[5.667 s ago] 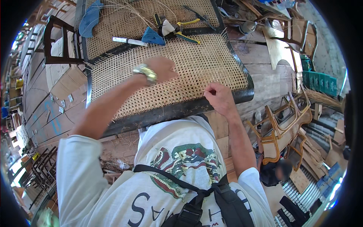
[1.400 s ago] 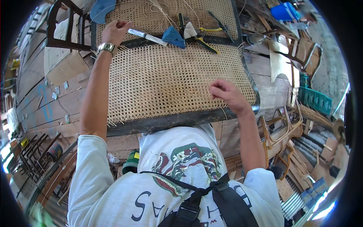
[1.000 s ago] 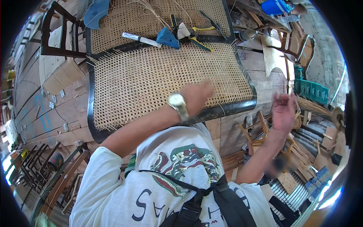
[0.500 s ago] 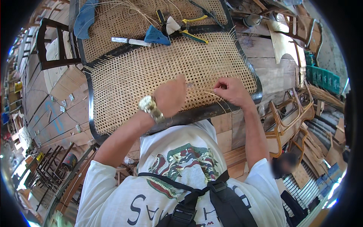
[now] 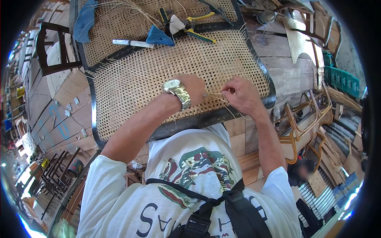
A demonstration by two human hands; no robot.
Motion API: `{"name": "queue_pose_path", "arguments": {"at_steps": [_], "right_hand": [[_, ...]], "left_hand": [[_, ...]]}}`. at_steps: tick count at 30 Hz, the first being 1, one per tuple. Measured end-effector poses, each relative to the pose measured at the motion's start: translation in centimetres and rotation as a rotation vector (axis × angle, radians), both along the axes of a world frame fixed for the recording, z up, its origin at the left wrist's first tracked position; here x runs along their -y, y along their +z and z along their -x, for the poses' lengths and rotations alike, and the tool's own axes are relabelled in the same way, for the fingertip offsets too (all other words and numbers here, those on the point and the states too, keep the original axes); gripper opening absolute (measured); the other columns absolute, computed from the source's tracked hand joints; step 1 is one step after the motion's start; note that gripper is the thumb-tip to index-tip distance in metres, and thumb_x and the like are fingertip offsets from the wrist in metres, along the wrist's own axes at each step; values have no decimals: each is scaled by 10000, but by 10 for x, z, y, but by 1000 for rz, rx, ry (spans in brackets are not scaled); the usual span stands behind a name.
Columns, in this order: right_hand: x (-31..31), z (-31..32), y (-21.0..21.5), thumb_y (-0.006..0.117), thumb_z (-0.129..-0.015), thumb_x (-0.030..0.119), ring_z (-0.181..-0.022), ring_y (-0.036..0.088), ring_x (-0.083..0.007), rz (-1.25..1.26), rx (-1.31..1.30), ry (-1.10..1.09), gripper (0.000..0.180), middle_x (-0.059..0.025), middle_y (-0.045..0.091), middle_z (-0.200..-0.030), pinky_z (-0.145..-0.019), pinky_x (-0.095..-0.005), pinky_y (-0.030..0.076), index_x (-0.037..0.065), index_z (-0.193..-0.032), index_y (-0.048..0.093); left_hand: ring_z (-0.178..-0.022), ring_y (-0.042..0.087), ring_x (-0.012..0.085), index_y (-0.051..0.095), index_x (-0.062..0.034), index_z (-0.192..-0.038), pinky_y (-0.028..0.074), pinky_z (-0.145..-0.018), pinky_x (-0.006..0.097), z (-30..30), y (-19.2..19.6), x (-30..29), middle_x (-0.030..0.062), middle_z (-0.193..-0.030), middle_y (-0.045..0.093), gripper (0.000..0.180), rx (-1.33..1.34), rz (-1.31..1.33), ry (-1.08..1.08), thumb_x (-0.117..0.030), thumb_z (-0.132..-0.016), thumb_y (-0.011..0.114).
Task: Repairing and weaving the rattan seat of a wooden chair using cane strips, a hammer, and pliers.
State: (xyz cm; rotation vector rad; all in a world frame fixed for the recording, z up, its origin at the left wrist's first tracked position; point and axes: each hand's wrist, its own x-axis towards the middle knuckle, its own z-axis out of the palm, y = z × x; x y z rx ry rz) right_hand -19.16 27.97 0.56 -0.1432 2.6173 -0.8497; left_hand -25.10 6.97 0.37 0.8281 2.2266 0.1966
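A woven cane panel (image 5: 135,91) in a dark wooden frame (image 5: 178,126) lies in front of me. My left hand (image 5: 193,89), wearing a gold watch (image 5: 174,88), is closed low over the weave near the front rail; a small greyish tip shows by its fingers, and what it grips is hidden. To its right, my right hand (image 5: 243,95) pinches a thin cane strand (image 5: 216,94) that runs toward the left hand. Loose strand ends hang over the front rail below the right hand.
Beyond my hands lie yellow-handled pliers (image 5: 200,35), a blue wedge-shaped piece (image 5: 160,36), a white-and-silver blade-like tool (image 5: 133,43) and loose cane strands (image 5: 133,10). A dark chair frame (image 5: 57,49) stands left, curved wooden frames (image 5: 303,123) right. Another person (image 5: 301,172) is at lower right.
My left hand has moved right and slightly up, nearer the right hand, its wrist turning the watch face upward. My right hand has shifted slightly up, still pinching the strand.
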Motion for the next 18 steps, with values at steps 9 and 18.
{"name": "queue_pose_path", "arguments": {"at_steps": [9,18], "right_hand": [[9,6,8,646,-798,183,-782,645,-310,-88,-66,42,135,-112,625,-811,-709,-421,517,68,-799,716],[2,-1,-3,681,-804,189,-737,637,-289,105,47,-93,146,-107,619,-791,-680,-402,512,44,-795,697]], "left_hand": [[-758,726,319,755,-64,-799,576,-643,432,-31,0,-11,171,-797,722,213,-209,-96,6,-172,-836,576],[-721,715,300,604,-17,-899,565,-596,397,-61,-6,1,166,-767,687,147,-253,-172,231,-130,-929,515]]}}
